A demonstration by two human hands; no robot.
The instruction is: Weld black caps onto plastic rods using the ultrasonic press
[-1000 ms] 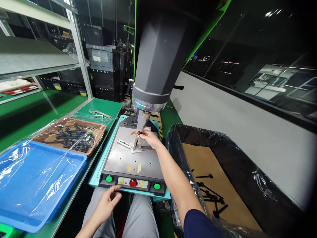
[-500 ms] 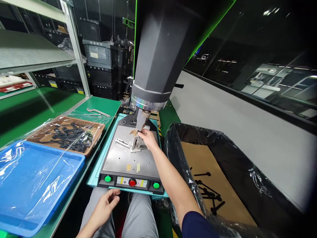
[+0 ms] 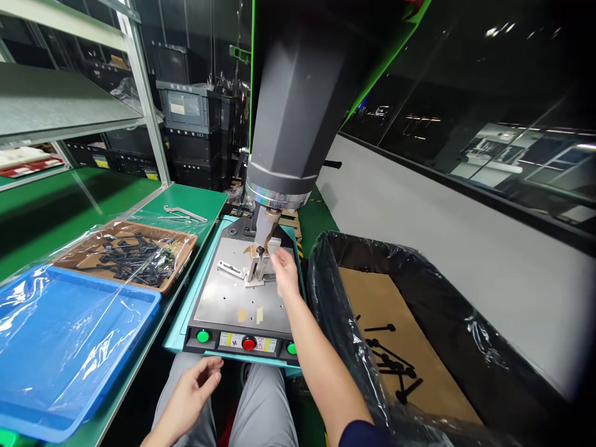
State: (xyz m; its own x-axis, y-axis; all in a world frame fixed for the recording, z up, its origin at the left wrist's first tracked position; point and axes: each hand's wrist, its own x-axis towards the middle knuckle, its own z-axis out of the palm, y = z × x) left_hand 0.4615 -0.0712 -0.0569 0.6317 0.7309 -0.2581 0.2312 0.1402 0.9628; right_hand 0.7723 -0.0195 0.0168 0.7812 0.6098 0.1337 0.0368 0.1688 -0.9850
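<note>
A small black part [image 3: 260, 251] sits on top of the metal fixture [image 3: 254, 271], just under the tapered metal tool tip [image 3: 264, 231] of the press. My right hand [image 3: 285, 273] is just right of the fixture, apart from the part, its fingers loosely bent with nothing seen in them. Below the machine's front edge, my left hand [image 3: 198, 386] hovers over my lap, thumb and fingers apart and holding nothing. The steel base plate [image 3: 223, 297] carries the fixture. Its front panel has a red button [image 3: 249, 343] between two green buttons, the left green button [image 3: 203, 336] nearest my left hand.
On the left bench are a blue tray [image 3: 79, 335], a brown tray [image 3: 189, 248] of black parts under clear film, and wrenches [image 3: 184, 213]. A plastic-lined bin [image 3: 326, 267] on the right holds several black parts on cardboard. The grey press head [image 3: 291, 112] hangs overhead.
My right hand has let go of the black part and drawn back slightly right and down. The part stays on the fixture. My left hand has barely moved.
</note>
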